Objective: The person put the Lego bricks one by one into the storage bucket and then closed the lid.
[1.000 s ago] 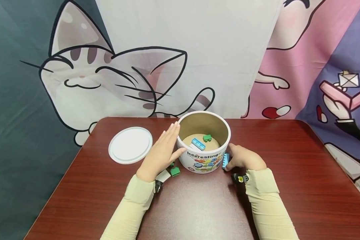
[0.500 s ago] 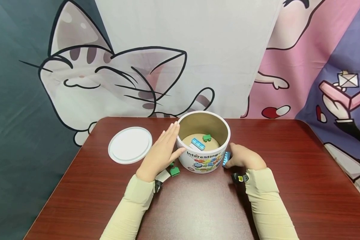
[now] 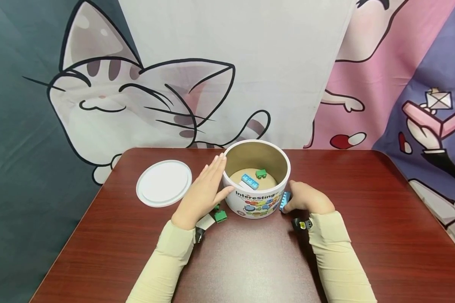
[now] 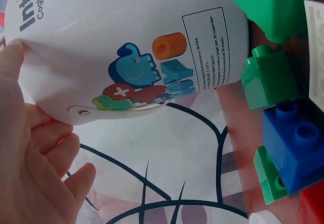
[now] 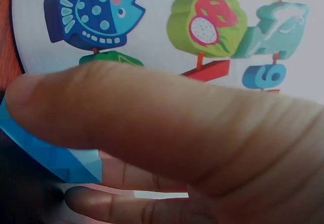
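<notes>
The right hand, seemingly blurring in its wrist view, is partly covering a light blue block. The left hand is partly hiding a green block; the left wrist view is cutting off a red block.

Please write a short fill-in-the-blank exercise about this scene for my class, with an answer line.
1. In the head view, the white lid lies to the ____ of the tub.
2. The right hand holds a ____ block.
3. The large word on the tub, which the left hand touches, is "____".

Answers: left; blue; Interesting.
</notes>
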Motion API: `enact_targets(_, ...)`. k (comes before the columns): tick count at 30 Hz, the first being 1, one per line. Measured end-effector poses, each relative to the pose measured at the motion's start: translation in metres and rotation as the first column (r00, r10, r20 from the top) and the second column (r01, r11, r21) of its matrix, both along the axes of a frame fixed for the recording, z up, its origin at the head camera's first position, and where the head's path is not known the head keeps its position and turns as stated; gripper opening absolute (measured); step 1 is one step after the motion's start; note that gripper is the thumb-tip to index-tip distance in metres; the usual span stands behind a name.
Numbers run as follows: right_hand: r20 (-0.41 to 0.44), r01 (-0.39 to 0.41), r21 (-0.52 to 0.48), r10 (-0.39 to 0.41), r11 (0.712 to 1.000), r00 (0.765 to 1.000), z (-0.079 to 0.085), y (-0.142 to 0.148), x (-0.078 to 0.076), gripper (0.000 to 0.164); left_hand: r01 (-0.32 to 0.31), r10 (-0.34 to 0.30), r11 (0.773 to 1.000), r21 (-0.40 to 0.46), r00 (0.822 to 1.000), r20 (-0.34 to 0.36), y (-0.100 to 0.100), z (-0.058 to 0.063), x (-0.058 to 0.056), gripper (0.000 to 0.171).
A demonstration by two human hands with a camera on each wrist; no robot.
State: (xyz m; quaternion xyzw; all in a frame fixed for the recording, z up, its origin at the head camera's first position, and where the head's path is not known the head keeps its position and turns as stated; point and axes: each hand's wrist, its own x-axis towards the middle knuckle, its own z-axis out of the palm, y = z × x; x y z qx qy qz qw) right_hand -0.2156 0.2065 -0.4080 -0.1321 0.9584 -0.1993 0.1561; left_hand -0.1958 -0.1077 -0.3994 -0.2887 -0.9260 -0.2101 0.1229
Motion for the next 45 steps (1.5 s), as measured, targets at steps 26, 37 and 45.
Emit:
enact_targets(26, 0.107, 0.022, 0.057, -0.028, 0.998, 0.994, 0.013, -0.008, 0.014, 0.066, 0.002, -0.002, 1.000, 0.010, 1.000, -0.018, -0.001, 0.001, 0.000, 0.080)
enact_targets(37, 0.000, 0.008, 0.118, -0.008, 0.993, 1.000, 0.005, -0.015, 0.032, 0.072, 0.001, -0.001, 1.000, -0.012, 1.000, -0.027, 0.000, 0.002, -0.002, 0.078)
enact_targets(45, -0.042, -0.002, 0.109, 0.007, 0.994, 0.999, 0.004, -0.016, 0.034, 0.065, -0.004, 0.003, 1.000, -0.010, 1.000, -0.013, 0.000, 0.001, 0.000, 0.079)
